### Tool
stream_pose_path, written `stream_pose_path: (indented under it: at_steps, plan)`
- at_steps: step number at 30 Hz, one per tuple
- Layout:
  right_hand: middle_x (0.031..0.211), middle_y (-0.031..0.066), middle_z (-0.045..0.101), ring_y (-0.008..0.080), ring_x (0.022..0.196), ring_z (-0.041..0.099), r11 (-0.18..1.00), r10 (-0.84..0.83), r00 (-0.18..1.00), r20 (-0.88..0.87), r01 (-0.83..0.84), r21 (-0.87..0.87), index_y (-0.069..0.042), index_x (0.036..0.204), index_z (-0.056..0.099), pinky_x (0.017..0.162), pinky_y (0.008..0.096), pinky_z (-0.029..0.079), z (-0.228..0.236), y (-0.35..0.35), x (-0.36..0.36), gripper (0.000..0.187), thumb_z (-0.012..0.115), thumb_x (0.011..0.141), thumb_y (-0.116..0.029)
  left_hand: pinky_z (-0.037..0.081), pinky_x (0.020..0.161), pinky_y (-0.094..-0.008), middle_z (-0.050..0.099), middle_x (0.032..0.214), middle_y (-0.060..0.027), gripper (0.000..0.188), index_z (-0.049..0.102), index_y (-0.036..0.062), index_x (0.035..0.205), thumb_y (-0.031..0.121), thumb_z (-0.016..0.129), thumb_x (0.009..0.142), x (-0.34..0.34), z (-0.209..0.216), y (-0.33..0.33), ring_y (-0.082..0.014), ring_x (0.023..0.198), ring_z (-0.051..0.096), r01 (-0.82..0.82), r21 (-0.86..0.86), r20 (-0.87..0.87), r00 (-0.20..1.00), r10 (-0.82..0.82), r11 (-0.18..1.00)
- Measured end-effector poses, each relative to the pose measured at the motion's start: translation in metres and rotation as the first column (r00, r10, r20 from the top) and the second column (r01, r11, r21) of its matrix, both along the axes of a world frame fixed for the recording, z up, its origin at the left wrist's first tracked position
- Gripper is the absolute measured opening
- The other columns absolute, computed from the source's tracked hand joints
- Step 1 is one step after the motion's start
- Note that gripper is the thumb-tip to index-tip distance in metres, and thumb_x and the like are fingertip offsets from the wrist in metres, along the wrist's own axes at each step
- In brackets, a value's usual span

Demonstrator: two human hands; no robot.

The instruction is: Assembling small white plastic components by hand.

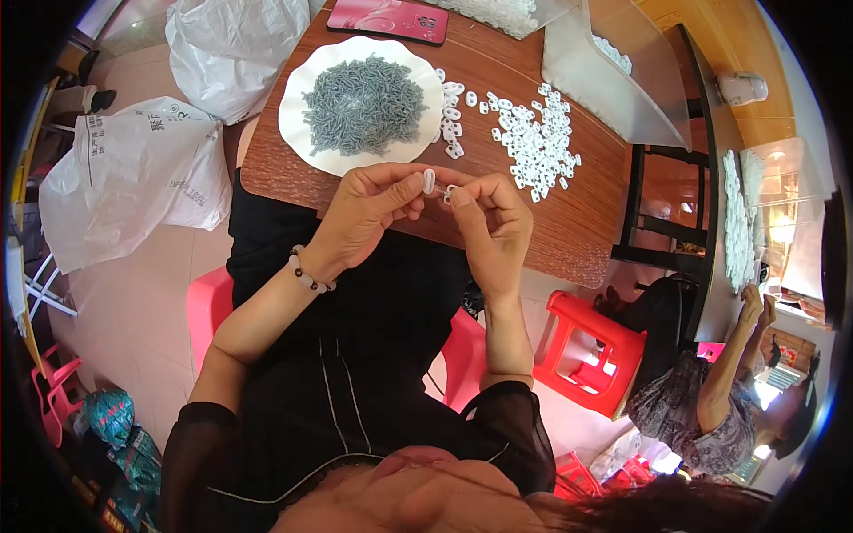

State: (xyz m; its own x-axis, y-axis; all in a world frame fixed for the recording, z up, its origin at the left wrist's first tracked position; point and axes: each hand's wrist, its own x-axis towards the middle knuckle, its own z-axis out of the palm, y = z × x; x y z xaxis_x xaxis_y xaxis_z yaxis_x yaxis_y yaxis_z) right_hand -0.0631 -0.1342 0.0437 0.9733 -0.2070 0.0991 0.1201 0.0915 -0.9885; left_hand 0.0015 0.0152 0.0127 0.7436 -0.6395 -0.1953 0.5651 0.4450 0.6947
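Note:
My left hand (369, 213) pinches a small white oval plastic ring (429, 180) between thumb and forefinger, just above the near edge of the round wooden table (577, 222). My right hand (491, 222) meets it fingertip to fingertip and grips another small white piece (449, 190). Just beyond my hands stands a white scalloped plate (298, 115) heaped with small grey-blue pieces (364, 105). To its right several loose white rings (538, 138) lie scattered on the wood.
A pink flat case (388, 19) and clear plastic bags (613, 84) with white parts lie at the table's far side. White sacks (133, 173) sit on the floor at left. A red stool (591, 351) stands at right, beside another seated person (711, 400). I sit on a pink stool (209, 306).

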Motion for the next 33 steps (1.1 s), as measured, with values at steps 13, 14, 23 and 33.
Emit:
stream_pose_path:
  at_steps: [13, 14, 23, 33]
  plan:
    - [0.105, 0.0182, 0.064, 0.0093, 0.087, 0.06, 0.997, -0.046, 0.999, -0.016, 0.045, -0.068, 0.003, 0.088, 0.05, 0.076, 0.0226, 0.05, -0.001, 0.002, -0.001, 0.006, 0.055, 0.09, 0.0, 0.046, 0.067, -0.0187, 0.066, 0.09, -0.0027, 0.024, 0.063, 0.0, 0.11, 0.013, 0.06, 0.09, -0.002, -0.01, 0.0, -0.0064, 0.073, 0.057, -0.039, 0.031, 0.034, 0.999, 0.038, 0.999]
    - [0.105, 0.0182, 0.064, 0.0092, 0.087, 0.06, 0.996, -0.049, 0.999, -0.02, 0.048, -0.075, 0.003, 0.088, 0.05, 0.076, 0.0225, 0.05, 0.0, 0.001, -0.001, 0.006, 0.055, 0.09, 0.0, 0.046, 0.067, -0.0187, 0.066, 0.09, -0.0026, 0.024, 0.063, -0.0001, 0.111, 0.013, 0.06, 0.09, -0.002, -0.008, 0.0, -0.0063, 0.073, 0.057, -0.038, 0.031, 0.044, 0.998, 0.036, 0.999]
    - [0.099, 0.0143, 0.065, 0.0054, 0.078, 0.055, 0.995, -0.081, 0.996, -0.021, 0.08, -0.061, 0.002, 0.086, 0.051, 0.069, 0.0191, 0.045, 0.0, 0.005, 0.0, 0.006, 0.056, 0.089, 0.0, 0.046, 0.067, -0.0187, 0.066, 0.092, -0.0028, 0.024, 0.063, -0.0009, 0.11, 0.012, 0.061, 0.089, -0.003, -0.012, 0.0, -0.0061, 0.073, 0.056, -0.065, 0.045, 0.086, 0.994, 0.061, 0.997]
    - [0.1, 0.0141, 0.066, 0.0062, 0.08, 0.059, 0.99, -0.059, 0.998, -0.032, 0.055, -0.128, 0.002, 0.085, 0.051, 0.07, 0.02, 0.049, -0.004, 0.004, 0.001, 0.008, 0.057, 0.09, -0.002, 0.046, 0.065, -0.0184, 0.067, 0.088, -0.0021, 0.022, 0.065, 0.0, 0.107, 0.012, 0.063, 0.088, -0.006, -0.007, 0.0, -0.005, 0.071, 0.056, -0.13, 0.138, 0.214, 0.972, 0.099, 0.982]
